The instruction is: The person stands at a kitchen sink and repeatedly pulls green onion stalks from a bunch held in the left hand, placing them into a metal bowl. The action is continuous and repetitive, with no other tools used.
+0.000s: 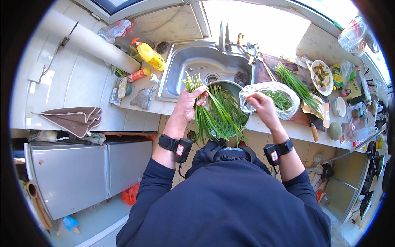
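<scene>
My left hand (192, 103) grips a bunch of garlic chives (205, 119) by the stalks, pale ends up, with the green leaves hanging down. Under the bunch, more long green leaves lie in a round metal basin (246, 119) at the sink's front edge. My right hand (258, 103) is raised over the near left part of an open clear plastic bag (291, 115); its fingertips are pinched together, and whether anything thin is between them cannot be made out. Inside the bag are loose green trimmings (279, 100).
Behind the basin is a stainless steel sink (179, 61) with a faucet (222, 37). More chives (296, 85) lie on a wooden board (301, 119) at right, near a wooden-handled knife (314, 132) and a plate of food (322, 77). A yellow pump bottle (151, 57) stands left of the sink.
</scene>
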A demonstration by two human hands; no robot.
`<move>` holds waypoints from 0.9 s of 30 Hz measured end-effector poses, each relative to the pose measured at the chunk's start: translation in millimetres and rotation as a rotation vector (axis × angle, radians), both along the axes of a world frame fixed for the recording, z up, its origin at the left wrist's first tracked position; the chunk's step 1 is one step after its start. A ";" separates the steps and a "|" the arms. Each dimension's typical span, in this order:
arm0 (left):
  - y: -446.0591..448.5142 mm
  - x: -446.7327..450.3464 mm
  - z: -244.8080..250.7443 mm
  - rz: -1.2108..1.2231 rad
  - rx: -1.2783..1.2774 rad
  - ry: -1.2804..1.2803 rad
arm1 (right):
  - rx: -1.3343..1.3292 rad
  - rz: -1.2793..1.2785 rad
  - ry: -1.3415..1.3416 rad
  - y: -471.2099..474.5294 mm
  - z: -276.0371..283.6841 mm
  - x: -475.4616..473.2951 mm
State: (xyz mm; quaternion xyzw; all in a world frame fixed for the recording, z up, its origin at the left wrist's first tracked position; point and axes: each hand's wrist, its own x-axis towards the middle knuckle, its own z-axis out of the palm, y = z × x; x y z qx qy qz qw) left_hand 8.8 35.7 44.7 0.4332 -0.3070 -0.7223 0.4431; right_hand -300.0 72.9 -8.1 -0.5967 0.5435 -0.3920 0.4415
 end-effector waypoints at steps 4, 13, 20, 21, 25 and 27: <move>-2.2 0.8 -1.6 0.020 0.000 0.013 | 0.257 0.313 -0.373 3.8 11.9 39.7; -5.2 14.3 -4.0 0.111 0.015 0.065 | 0.532 0.480 -0.555 7.3 6.8 50.2; -4.2 3.6 -3.1 0.168 0.007 0.030 | 0.429 0.291 -0.566 10.1 3.3 54.6; -4.7 2.3 -3.1 0.177 0.006 0.045 | 0.386 0.260 -0.484 9.9 2.3 52.8; -10.9 15.3 3.4 0.249 -0.011 0.048 | 0.000 0.023 -0.132 14.9 -3.6 26.0; -10.5 23.3 6.0 0.265 -0.028 0.017 | -0.147 -0.146 0.181 10.2 -3.3 -6.2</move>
